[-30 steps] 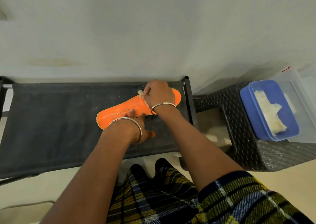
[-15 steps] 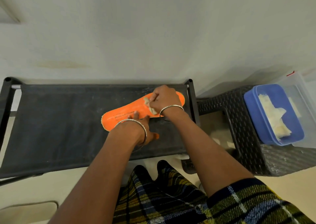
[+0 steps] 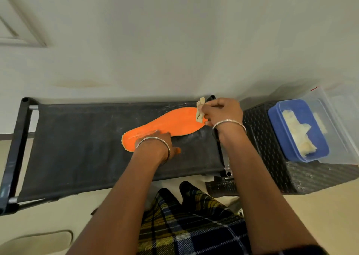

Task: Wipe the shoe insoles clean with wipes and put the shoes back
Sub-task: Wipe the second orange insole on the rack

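Noted orange insole [image 3: 167,125] flat on black shelf [image 3: 87,138], frame centre. Found right hand [image 3: 221,111] clenched round wipe [image 3: 200,110] at toe end, left hand [image 3: 157,142] pressing heel end, fingers straight. Judged wiping underway; next: stroke back heelward.

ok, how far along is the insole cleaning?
Done: orange insole is out and lies on the rack shelf. In hand: left hand presses one end, right hand grips a wipe at the other end. Left: no shoes in view, so refitting and putting back remain; spare wipes sit in the blue tub.
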`<move>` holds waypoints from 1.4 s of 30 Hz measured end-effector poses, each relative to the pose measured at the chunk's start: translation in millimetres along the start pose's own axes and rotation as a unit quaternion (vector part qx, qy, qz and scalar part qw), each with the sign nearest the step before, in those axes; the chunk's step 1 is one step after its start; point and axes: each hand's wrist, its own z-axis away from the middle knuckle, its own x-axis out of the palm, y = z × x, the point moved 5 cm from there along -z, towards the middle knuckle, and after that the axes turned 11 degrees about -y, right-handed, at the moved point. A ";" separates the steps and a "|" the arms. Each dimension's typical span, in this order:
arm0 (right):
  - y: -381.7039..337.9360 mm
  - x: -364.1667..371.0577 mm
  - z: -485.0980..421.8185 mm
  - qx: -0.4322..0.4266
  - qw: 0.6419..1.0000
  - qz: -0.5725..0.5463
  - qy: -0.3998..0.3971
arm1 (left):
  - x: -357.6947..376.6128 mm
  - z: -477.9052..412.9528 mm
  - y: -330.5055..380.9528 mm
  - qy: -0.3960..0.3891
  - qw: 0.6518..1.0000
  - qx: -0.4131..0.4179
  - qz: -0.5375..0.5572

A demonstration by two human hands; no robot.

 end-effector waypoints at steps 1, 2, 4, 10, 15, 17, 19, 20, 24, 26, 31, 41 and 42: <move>-0.4 -1.2 13.8 0.006 1.000 -0.027 0.005 | -7.9 5.0 -0.6 0.043 0.999 -0.006 0.012; 3.8 -0.8 29.3 0.013 0.999 -0.039 0.011 | -15.9 10.5 -2.4 0.090 0.995 -0.019 0.030; 15.1 3.9 55.9 0.024 0.998 -0.057 0.010 | -28.3 19.0 -9.7 0.179 0.980 -0.051 0.073; -1.8 24.6 15.3 0.026 0.996 -0.078 -0.021 | -21.5 5.4 -37.7 0.247 0.962 -0.103 0.057; 1.0 23.3 3.4 0.021 0.998 -0.065 -0.008 | -21.2 -2.7 -44.4 0.269 0.955 -0.122 0.040; -1.0 22.5 1.1 0.015 0.998 -0.065 -0.015 | -20.9 -4.8 -46.4 0.257 0.956 -0.124 0.070; -0.6 18.7 -2.1 0.016 0.998 -0.065 -0.020 | -17.7 -9.4 -45.9 0.225 0.960 -0.119 0.119; -0.1 15.2 -3.2 0.017 0.998 -0.064 -0.016 | -16.0 -10.5 -44.3 0.212 0.960 -0.115 0.141; 1.2 4.4 -4.8 0.021 0.996 -0.081 -0.004 | -9.2 -11.6 -40.0 0.176 0.957 -0.095 0.210; -0.8 2.7 -4.5 0.021 0.996 -0.087 -0.002 | -12.0 -6.0 -37.6 0.167 0.950 -0.072 0.255; -13.2 6.3 -0.8 0.008 0.992 -0.126 -0.007 | -5.4 31.7 -46.6 0.215 0.871 -0.036 0.440; -24.4 17.9 6.3 -0.008 0.983 -0.176 -0.057 | 59.5 67.9 -18.2 0.187 0.569 -0.004 0.801; -23.0 17.1 5.6 -0.009 0.984 -0.169 -0.055 | 56.9 61.7 -10.1 0.172 0.533 -0.004 0.828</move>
